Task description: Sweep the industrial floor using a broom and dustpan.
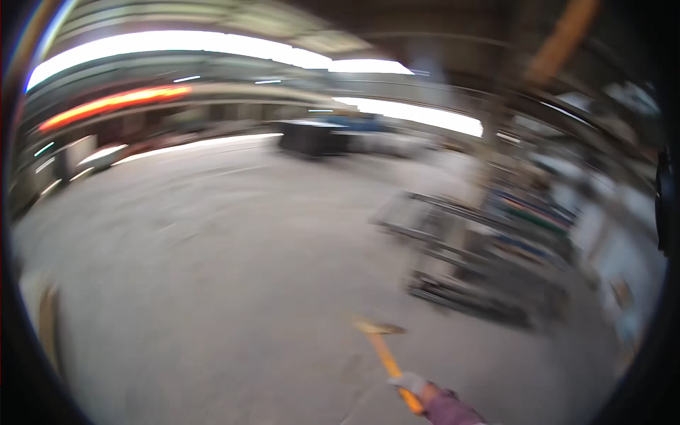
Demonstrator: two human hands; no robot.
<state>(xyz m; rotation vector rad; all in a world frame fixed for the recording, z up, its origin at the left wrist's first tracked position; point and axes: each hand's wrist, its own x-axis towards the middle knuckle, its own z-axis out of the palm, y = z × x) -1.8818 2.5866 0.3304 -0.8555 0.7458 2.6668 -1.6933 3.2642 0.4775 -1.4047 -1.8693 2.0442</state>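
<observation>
Near the lower edge, right of the middle, my right hand (409,384) is closed round the orange handle of a hammer (384,355). The hand looks pale grey, as if gloved, and a purple sleeve (453,409) runs from it to the frame's edge. The hammer points up and away from me, its yellowish head (379,328) seen against the grey floor. Motion blur hides the exact shape of the head. My left hand is out of view.
A dark metal frame rack (453,251) stands on the concrete floor (212,269) to the right, with piled materials (535,212) behind it. Farther off sits a dark box-like block (312,138). A brownish upright piece (48,326) is at the left edge. Everything is smeared by motion.
</observation>
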